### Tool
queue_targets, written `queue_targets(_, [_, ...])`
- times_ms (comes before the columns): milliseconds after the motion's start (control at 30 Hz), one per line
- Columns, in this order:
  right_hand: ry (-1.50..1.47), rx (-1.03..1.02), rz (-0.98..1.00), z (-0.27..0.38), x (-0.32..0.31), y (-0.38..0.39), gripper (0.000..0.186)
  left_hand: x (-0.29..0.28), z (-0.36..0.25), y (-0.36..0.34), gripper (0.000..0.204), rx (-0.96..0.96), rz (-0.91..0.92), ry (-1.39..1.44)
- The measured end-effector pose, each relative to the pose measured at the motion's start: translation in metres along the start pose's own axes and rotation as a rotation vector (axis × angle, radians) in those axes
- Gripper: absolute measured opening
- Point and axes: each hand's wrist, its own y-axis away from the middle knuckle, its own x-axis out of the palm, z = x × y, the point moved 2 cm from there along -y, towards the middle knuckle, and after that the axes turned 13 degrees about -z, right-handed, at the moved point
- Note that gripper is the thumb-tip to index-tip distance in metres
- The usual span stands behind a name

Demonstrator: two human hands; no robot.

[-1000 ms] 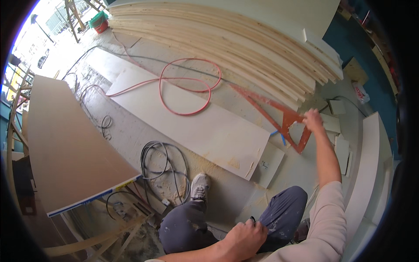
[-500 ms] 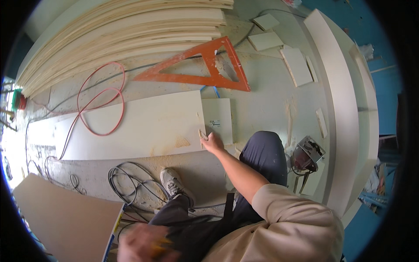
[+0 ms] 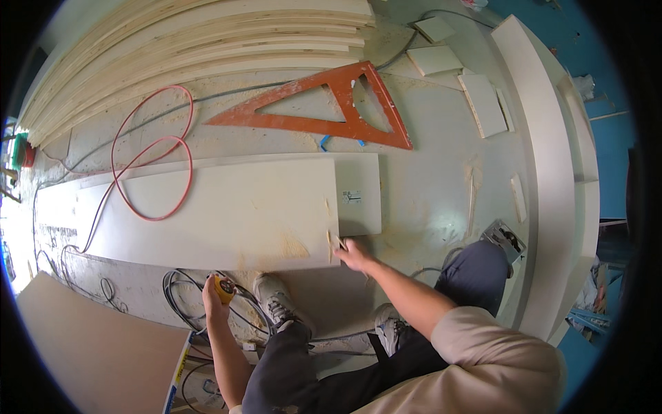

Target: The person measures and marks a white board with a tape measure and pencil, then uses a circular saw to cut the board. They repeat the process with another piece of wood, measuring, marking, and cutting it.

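1. The left hand (image 3: 213,298) grips a yellow tape measure (image 3: 224,289) off the near edge of the upper white board (image 3: 262,207), above coiled dark cable (image 3: 181,297).
2. The right hand (image 3: 354,257) is at that board's near right corner, fingers bent; whether they grasp the thin piece at their tips, I cannot tell.
3. Sawdust (image 3: 294,246) near that corner could throw off a reading if it gets under the tape.
4. The upper board lies on a lower board (image 3: 361,196) jutting past its right edge; a push could slide them apart, or the wrong edge be measured.
5. The cable, beside the left shoe (image 3: 274,300), could trip a step.
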Motion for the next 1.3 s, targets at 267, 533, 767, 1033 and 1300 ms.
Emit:
queue_targets(267, [-0.063,0.014,0.004,-0.013,0.013,0.047,0.04,-0.033,-0.013,-0.028,0.03,-0.103,-0.006,0.101])
queue_targets(533, [-0.01,0.092,-0.056,-0.032,-0.052,0.022,0.034,0.02,0.007,-0.004,0.029,-0.085,0.151,0.067])
queue_targets(767, [0.123,0.347,0.259,-0.035,-0.125,-0.034,0.035,0.058,0.046,-0.004,0.026,0.076,0.286,-0.35])
queue_targets(1033, [-0.155,0.073,0.257,0.162,-0.052,-0.027,0.032,0.102,0.021,0.082,0.029,-0.195,0.612,-0.029])
queue_targets(1300, [-0.169,-0.327,0.198,0.217,0.05,0.03,0.037,0.118,0.023,0.097,0.037,0.05,0.66,0.067])
